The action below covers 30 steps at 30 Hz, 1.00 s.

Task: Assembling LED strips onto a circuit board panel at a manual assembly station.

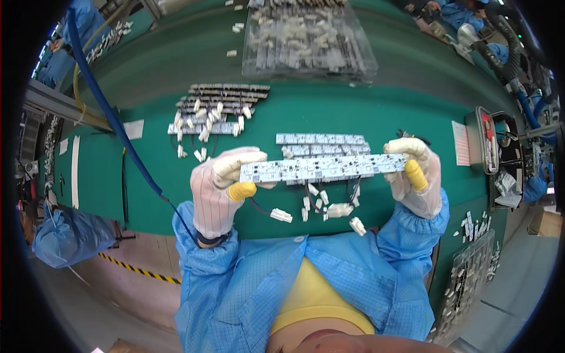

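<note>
Left hand (216, 183): mine, gloved, thumb capped yellow, closed on the board's left end. Right hand (419, 179): mine, gloved likewise, pinching the right end. Board (323, 169): one, white, long, held between both hands over the green mat (159, 200); clock read from its middle. At twelve, just beyond: strips (321, 139), in rows. At six: white plugs (339, 210). At seven: single plug (281, 215), on a lead. At ten: pile (226, 100) of strips and plugs. At twelve, farther: clear tray (369, 62), loaded. At three: paper (461, 147), then tool box (474, 135).
</note>
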### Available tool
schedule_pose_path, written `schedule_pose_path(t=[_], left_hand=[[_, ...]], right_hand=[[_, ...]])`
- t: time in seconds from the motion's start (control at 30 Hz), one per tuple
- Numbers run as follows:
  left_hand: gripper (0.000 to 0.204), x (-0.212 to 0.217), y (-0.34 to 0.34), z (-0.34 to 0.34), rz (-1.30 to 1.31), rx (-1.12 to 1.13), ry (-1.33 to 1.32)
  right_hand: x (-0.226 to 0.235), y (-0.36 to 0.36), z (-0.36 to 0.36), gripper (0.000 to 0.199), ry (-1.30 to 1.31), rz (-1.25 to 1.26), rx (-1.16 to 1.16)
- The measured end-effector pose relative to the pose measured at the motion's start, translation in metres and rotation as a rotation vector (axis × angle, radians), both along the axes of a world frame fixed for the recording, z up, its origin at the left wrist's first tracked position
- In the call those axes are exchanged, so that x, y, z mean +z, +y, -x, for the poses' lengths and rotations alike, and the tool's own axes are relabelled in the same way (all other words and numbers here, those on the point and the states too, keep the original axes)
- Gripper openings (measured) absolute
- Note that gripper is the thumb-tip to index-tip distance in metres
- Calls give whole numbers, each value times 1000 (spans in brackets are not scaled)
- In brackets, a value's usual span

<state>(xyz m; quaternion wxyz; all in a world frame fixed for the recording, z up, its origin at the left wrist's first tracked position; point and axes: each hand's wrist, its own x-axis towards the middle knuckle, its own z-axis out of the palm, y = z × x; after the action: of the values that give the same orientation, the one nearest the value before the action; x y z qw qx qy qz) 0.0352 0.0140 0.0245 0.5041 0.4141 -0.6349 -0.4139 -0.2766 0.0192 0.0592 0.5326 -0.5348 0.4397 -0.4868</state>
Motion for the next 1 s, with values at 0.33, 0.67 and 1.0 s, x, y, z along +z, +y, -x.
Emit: schedule_pose_path(t=[0.33,0.67,1.0], left_hand=[[54,6,6,10,61,86,150],[39,8,2,11,-73,166,179],[62,-17,4,-2,43,149,44]], right_hand=[[12,13,1,32,-27,84,5],[12,4,2,33,-17,80,33],[3,7,-3,26,-66,-11,147]])
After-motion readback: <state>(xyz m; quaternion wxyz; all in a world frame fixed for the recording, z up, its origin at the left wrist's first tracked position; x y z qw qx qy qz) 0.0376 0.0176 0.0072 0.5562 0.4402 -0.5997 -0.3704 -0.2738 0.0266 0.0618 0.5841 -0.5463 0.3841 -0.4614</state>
